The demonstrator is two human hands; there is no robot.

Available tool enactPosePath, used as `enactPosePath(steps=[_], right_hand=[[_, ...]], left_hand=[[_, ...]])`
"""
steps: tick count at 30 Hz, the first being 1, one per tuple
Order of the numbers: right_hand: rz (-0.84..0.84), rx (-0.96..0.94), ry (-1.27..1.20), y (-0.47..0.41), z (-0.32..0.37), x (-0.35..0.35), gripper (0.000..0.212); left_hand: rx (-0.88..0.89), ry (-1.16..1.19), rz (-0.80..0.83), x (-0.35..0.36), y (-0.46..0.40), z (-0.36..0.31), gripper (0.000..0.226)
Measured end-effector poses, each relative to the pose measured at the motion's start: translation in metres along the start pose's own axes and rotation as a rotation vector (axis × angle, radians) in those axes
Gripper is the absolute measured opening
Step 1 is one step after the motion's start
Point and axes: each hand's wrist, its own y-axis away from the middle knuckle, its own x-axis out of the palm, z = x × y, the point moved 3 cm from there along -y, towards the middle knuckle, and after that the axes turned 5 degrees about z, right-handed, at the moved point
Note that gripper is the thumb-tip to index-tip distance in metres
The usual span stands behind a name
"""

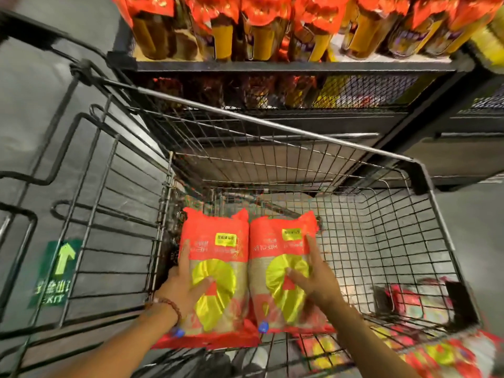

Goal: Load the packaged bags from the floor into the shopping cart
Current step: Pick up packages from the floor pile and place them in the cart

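Two red-and-gold packaged bags lie side by side, touching, in near left part of wire shopping cart (425, 186). Left hand (185, 287) rests on left bag (218, 252), fingers straight, spread. Right hand (313, 279) rests on right bag (275, 257), fingers straight, spread. Stocked shelf (272, 67) stands beyond cart.

A dark shelf rack (286, 67) holds red-and-yellow packets (261, 25); a green arrow sign (56, 271) marks the grey floor (32, 85).

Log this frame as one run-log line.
phase: placing | left hand on left bag | right hand on right bag | bags side by side in cart | more bags outside, lower right
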Motion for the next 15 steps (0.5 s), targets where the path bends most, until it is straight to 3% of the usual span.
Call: enactPosePath(steps=[5, 9, 12, 15], right_hand=[[0.056, 0.061, 0.211, -0.004, -0.009, 0.007, 0.1], [0.071, 0.126, 0.359, -0.001, 0.003, -0.004, 0.096], [-0.121, 0.042, 0.367, 0.016, 0.021, -0.035, 0.083], [-0.404, -0.046, 0.413, 0.048, 0.036, -0.08, 0.071]], left_hand=[[-0.089, -0.511, 0.029, -0.003, 0.0, -0.013, 0.095], [-0.011, -0.809, 0.053, -0.029, 0.002, -0.04, 0.087], [0.131, -0.84, -0.111, -0.063, 0.008, -0.077, 0.061], [0.416, -0.82, -0.374, -0.085, 0.018, -0.128, 0.062]])
